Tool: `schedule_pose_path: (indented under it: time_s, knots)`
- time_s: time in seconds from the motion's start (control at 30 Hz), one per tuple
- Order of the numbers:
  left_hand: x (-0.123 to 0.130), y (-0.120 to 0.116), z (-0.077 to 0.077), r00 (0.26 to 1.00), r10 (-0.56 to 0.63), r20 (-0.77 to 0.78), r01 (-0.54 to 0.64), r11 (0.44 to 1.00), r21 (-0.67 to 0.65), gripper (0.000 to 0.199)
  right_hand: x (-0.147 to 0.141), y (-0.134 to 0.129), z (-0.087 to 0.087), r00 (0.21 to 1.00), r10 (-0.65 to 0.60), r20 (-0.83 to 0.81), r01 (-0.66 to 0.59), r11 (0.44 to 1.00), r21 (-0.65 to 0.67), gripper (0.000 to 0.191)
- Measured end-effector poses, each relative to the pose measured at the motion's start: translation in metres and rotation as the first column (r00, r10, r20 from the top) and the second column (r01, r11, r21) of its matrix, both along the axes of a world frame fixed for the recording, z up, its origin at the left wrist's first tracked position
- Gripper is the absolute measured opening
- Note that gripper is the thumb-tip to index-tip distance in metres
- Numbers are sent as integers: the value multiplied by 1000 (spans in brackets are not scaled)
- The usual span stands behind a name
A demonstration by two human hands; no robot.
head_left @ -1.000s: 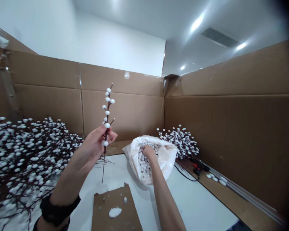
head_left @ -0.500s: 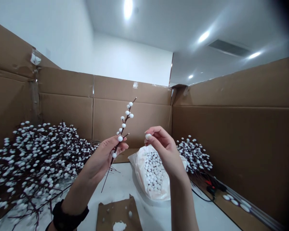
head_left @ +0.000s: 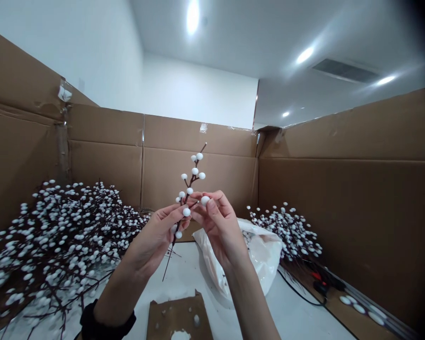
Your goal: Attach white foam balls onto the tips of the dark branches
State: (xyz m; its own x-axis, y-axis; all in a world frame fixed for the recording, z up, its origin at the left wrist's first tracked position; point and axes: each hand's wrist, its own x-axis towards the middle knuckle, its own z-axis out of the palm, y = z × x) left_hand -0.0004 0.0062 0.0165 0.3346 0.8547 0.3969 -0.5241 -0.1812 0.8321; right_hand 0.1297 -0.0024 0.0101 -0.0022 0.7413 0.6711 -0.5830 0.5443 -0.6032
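- In the head view, the twig (head_left: 191, 180) is held near the middle of the frame, tilted, its top leaning right and its thin lower end hanging free at lower left of centre.
- The twig is clamped low on its berried part between the thumb and fingers of the left hand (head_left: 156, 230); how the hidden fingers are curled behind it cannot be told.
- A white ball (head_left: 205, 200) is pinched between the thumb and fingertips of the right hand (head_left: 222, 225), just beside the tip of a short side shoot; whether the two touch cannot be told.
- By its look, the twig is judged very light and fairly stiff along the main stem, with thinner shoots that could be bent or snapped if pressed sideways.
- It is best gripped on the thick stem, close to the shoot being worked on, so that twisting is kept down and the fixed berries are not rubbed off.
- The ball is judged light, smooth and rather slippery; it is best taken by its sides, lightly, since it could be shot out by a hard squeeze.
- Behind the right forearm, a white plastic bag (head_left: 265, 252) is seen right of centre; on the table (head_left: 304, 297), a cardboard piece (head_left: 173, 314) is seen at bottom centre.
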Motion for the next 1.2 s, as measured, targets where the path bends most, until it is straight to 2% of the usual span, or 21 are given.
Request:
schedule_pose_path:
  time_s: [0.13,0.47,0.77,1.2]
  knots:
    - [0,-3,1,996,84,-43,-82,996,25,19,-1,-1,-2,997,65,-39,-66,998,-22,14]
    - [5,-4,-3,959,276,-69,-266,956,126,10,-4,-2,-1,1000,18,-9,-18,999,-31,14]
    - [6,-3,-3,955,292,-55,-283,950,131,11,-4,1,-1,1000,-5,-2,5,1000,-5,12]
    - [8,-5,-3,956,293,-27,-288,951,112,15,-6,-1,-1,998,-58,19,59,997,-49,19]
